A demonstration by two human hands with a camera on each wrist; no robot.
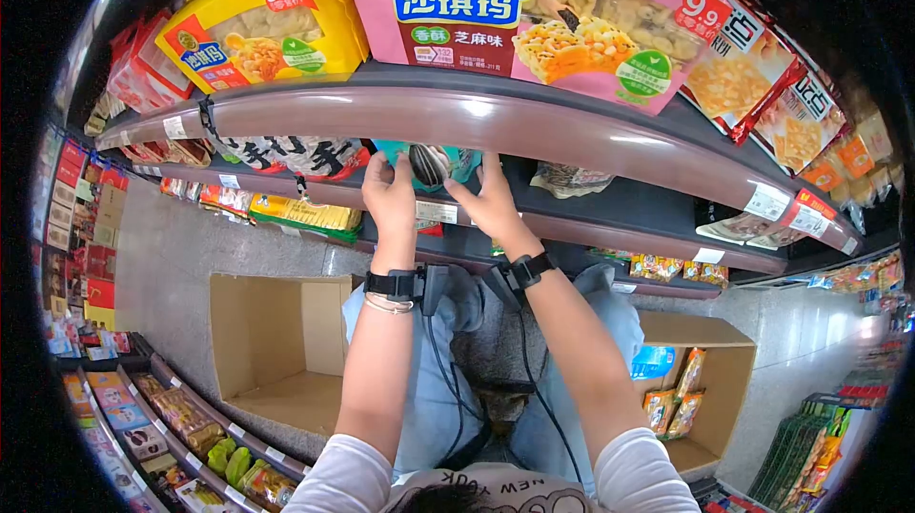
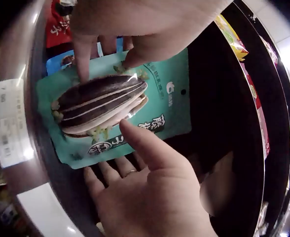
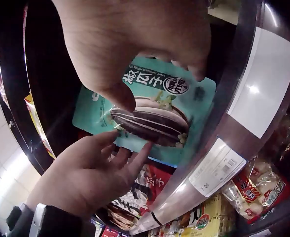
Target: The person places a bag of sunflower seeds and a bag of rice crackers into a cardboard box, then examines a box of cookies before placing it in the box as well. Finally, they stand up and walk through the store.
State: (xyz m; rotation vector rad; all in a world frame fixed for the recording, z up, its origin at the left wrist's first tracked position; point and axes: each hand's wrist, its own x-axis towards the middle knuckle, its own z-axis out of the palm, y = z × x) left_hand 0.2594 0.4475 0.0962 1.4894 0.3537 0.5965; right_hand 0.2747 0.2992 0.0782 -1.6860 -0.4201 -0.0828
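Note:
A teal bag of sunflower seeds (image 1: 467,162), with a large striped seed printed on its front, lies on the lower shelf between my two hands. My left hand (image 1: 389,197) grips one side edge, thumb and index finger on the printed face. From the opposite edge my right hand (image 1: 488,197) holds the bag, its thumb (image 2: 142,140) over the front and the other fingers at the edge, partly hidden. In the right wrist view the bag (image 3: 90,111) sits close behind the shelf's front rail (image 3: 184,192).
An upper shelf edge (image 1: 457,113) overhangs my hands, with pink (image 1: 467,37) and yellow (image 1: 276,27) snack packs above. Black-and-white lettered bags (image 1: 295,156) lie left of the teal bag. Cardboard boxes stand left (image 1: 276,322) and right (image 1: 720,351) of my legs; the right one holds packets.

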